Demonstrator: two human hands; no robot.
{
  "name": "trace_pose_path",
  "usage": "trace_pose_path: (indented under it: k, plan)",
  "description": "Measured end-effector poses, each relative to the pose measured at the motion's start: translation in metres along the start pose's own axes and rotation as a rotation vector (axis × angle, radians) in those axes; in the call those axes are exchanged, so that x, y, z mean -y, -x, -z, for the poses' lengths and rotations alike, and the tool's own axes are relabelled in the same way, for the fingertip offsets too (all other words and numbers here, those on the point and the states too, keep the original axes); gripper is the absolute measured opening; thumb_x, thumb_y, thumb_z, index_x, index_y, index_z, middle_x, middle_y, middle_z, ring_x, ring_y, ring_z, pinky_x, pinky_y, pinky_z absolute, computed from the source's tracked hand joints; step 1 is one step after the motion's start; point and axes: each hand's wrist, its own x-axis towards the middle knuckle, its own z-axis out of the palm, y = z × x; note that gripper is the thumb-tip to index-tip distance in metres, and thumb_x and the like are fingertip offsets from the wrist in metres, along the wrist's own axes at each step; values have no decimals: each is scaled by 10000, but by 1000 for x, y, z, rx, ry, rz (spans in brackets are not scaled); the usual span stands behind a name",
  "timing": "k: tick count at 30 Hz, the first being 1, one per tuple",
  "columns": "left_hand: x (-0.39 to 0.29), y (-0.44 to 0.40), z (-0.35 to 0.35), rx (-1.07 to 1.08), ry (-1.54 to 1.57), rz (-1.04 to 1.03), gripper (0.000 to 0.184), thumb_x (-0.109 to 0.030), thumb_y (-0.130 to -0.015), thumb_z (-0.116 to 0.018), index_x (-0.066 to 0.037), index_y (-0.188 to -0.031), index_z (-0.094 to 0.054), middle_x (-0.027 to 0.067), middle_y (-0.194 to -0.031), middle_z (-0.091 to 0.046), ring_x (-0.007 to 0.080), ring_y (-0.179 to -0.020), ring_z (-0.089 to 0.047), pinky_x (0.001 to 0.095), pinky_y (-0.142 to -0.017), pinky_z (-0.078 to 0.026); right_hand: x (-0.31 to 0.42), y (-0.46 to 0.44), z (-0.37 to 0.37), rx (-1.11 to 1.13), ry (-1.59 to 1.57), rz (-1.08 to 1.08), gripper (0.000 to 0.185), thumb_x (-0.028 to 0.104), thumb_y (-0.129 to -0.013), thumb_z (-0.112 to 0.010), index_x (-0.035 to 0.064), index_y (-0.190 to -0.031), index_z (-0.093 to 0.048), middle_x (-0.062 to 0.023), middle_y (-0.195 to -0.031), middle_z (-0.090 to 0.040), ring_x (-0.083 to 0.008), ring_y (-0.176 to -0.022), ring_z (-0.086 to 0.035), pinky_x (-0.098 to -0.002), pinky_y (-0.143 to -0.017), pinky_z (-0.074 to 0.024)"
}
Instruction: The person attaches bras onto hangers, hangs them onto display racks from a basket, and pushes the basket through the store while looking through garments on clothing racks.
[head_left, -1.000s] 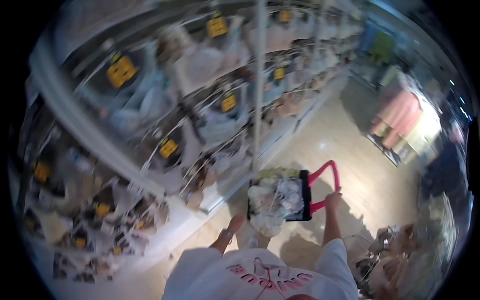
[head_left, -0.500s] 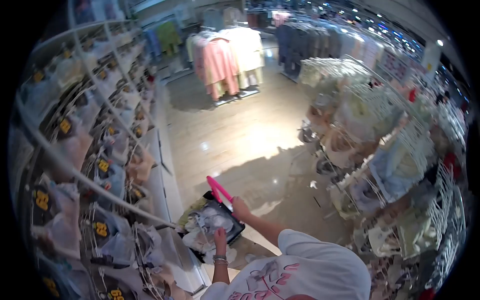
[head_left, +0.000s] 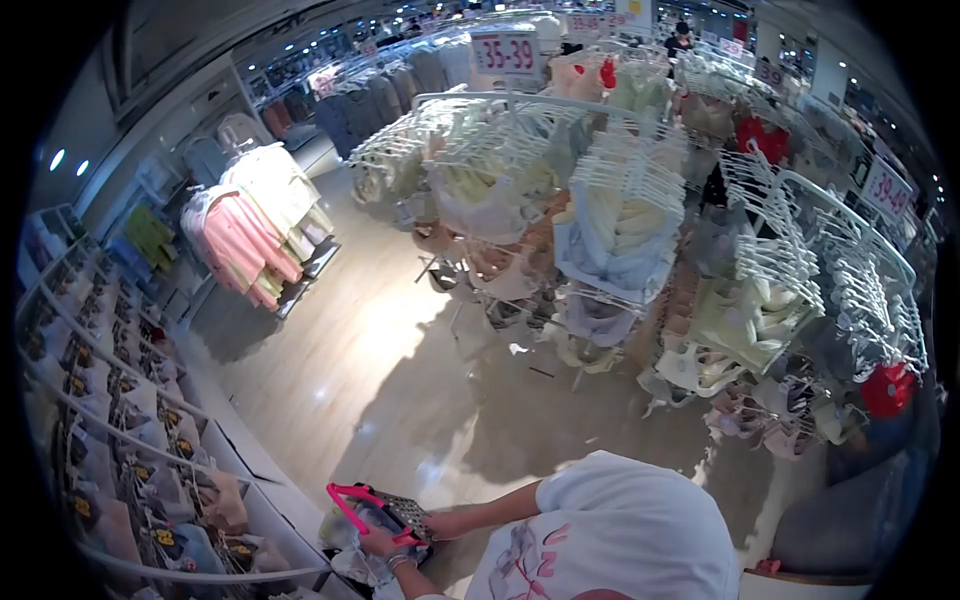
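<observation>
Low in the view is a dark shopping basket (head_left: 402, 512) with perforated sides and a bright pink handle (head_left: 345, 493). The basket stands tilted beside the left display. Pale garments (head_left: 352, 566) lie in and around it, partly hidden by my arm. My left hand (head_left: 379, 543), with bracelets at the wrist, closes around the lower part of the pink handle. At the basket's right side is my right hand (head_left: 438, 526), gripping its edge; some of its fingers are hidden.
Tiered shelves of bras with yellow price tags (head_left: 165, 538) line the left. Crowded racks of bras on white hangers (head_left: 625, 215) fill the right, under price signs (head_left: 505, 53). A clothes rack with pink and white garments (head_left: 265, 225) stands farther back. A person (head_left: 679, 40) is far off.
My view has swung right. My right hand has gone from the pink handle to the basket's side. My left hand has moved from the pale garments to the handle.
</observation>
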Motion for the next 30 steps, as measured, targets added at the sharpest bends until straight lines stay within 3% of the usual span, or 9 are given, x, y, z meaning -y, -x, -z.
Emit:
trace_pose_path:
  k: [4,8,15,16,20,24,27,28,30]
  plan:
    - [29,17,-4,-279,43,-187,266,-244,-802,-632,20,-835,-633,217,-761,-631,384,-729,-613,455,-654,-470,2,16,34,-55,48,-23,464,189,-795,-581,-80,-1132,-407,-283,-1087,-509,-406,-981,-561,-463,-815,-464]
    - [28,40,-11,-224,-2,-303,255,-244,-796,-635,9,-833,-632,207,-758,-628,377,-723,-610,451,-648,-468,1,21,45,-59,-25,-33,461,169,-774,-590,-73,-1124,-414,-282,-1108,-494,-412,-938,-572,-481,-772,-471]
    - [29,88,-15,-113,-73,-545,237,-243,-786,-640,-10,-831,-630,188,-753,-623,365,-713,-604,443,-638,-465,12,20,21,-69,42,30,388,143,-786,-552,-31,-1112,-433,-231,-1107,-478,-383,-998,-543,-467,-795,-465]
    - [30,94,-14,-93,-80,-577,235,-243,-784,-641,-13,-830,-630,185,-752,-622,363,-711,-603,442,-637,-465,19,19,16,-182,91,41,396,131,-760,-575,-19,-1106,-454,-201,-1099,-483,-366,-1012,-530,-460,-818,-455]
    - [41,113,-6,-7,-118,-708,225,-242,-778,-644,-24,-829,-629,175,-749,-619,356,-705,-600,437,-631,-463,29,12,24,-481,273,257,554,198,-703,-640,-13,-1179,-451,-212,-1152,-471,-352,-1020,-516,-431,-867,-433]
    - [60,137,9,54,-143,-814,215,-242,-772,-647,-35,-827,-628,164,-746,-616,349,-699,-596,433,-626,-461,33,12,46,-597,288,313,363,205,-757,-623,-3,-1039,-532,-171,-1095,-498,-331,-1069,-461,-444,-903,-378]
    - [75,151,26,86,-172,-849,208,-241,-767,-649,-43,-826,-627,156,-744,-614,344,-695,-594,429,-622,-460,34,3,61,-321,345,262,295,249,-801,-594,7,-966,-567,-160,-1074,-535,-336,-1126,-441,-442,-910,-378]
    - [79,153,31,92,-178,-849,206,-241,-765,-650,-46,-825,-627,154,-743,-613,342,-693,-593,428,-620,-460,36,0,58,-309,386,272,299,292,-823,-578,3,-902,-584,-161,-960,-591,-338,-1044,-526,-434,-834,-434]
    - [85,155,43,93,-190,-851,201,-241,-762,-651,-51,-824,-626,148,-742,-612,338,-690,-591,426,-617,-459,44,3,41,-61,325,193,356,358,-829,-568,13,-904,-611,-186,-925,-615,-342,-934,-578,-460,-774,-458]
